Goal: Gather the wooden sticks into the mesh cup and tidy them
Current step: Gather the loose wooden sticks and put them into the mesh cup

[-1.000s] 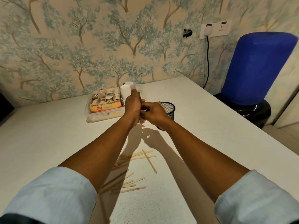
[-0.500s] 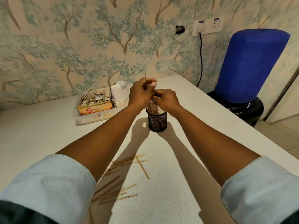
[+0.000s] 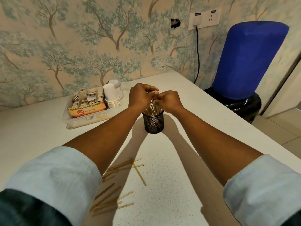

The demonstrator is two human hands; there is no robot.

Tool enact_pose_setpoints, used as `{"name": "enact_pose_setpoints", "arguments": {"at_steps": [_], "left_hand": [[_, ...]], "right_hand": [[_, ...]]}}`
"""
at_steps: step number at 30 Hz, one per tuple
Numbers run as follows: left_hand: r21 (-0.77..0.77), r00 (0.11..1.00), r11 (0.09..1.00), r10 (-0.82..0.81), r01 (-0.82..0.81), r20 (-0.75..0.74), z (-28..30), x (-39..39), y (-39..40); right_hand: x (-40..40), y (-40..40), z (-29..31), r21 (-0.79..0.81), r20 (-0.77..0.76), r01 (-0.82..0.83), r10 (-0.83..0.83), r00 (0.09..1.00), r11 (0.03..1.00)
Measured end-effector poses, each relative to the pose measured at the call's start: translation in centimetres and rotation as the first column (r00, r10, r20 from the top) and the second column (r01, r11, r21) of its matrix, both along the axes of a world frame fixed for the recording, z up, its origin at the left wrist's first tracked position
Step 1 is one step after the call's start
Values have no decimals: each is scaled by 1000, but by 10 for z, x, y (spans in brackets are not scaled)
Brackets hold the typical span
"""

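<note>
Office pantry: tea tray [image 3: 70,118], paper cups [image 3: 112,97], water dispenser [image 3: 247,62].

- L hand [image 3: 141,97] & R hand [image 3: 169,101] cover the tops of the sticks in the mesh cup [image 3: 154,122]; grip can't be told.
- L forearm hides part of the loose sticks [image 3: 128,165] on the counter [image 3: 162,201].
- Tea box [image 3: 87,110] small print unreadable.
- Both sleeves cut off at bottom edge.

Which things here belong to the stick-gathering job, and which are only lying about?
Belong to the job:
- mesh cup
- sticks in the cup
- loose sticks on the table
- left hand, right hand

Only lying about:
- plastic tray
- tea box
- paper cups
- blue water bottle
</note>
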State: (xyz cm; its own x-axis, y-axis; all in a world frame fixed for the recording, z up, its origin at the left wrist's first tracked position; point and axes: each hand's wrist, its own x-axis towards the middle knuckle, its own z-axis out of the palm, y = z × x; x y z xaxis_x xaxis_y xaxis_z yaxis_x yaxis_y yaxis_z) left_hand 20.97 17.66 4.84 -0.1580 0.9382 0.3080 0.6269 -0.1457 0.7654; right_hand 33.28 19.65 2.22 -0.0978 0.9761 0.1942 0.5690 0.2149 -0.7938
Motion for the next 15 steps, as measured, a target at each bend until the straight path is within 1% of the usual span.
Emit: {"name": "enact_pose_setpoints", "arguments": {"at_steps": [2, 5, 9, 15], "left_hand": [[-27, 1000, 1000, 7, -7, -5, -5, 1, 3], [-66, 1000, 998, 3, -2, 10, -10, 1, 6], [-98, 1000, 995, -4, 5, 14, -16, -1, 8], [-76, 999, 997, 15, -18, -46, -19, -6, 13]], "right_hand": [[1, 1, -2, 1, 23, -2, 2, 1000, 1000], [3, 3, -4, 2, 19, 6, -6, 1000, 1000], [3, 4, -8, -35, 27, 18, -18, 999, 999], [-2, 4, -8, 4, 92, 18, -18, 996, 1000]]}}
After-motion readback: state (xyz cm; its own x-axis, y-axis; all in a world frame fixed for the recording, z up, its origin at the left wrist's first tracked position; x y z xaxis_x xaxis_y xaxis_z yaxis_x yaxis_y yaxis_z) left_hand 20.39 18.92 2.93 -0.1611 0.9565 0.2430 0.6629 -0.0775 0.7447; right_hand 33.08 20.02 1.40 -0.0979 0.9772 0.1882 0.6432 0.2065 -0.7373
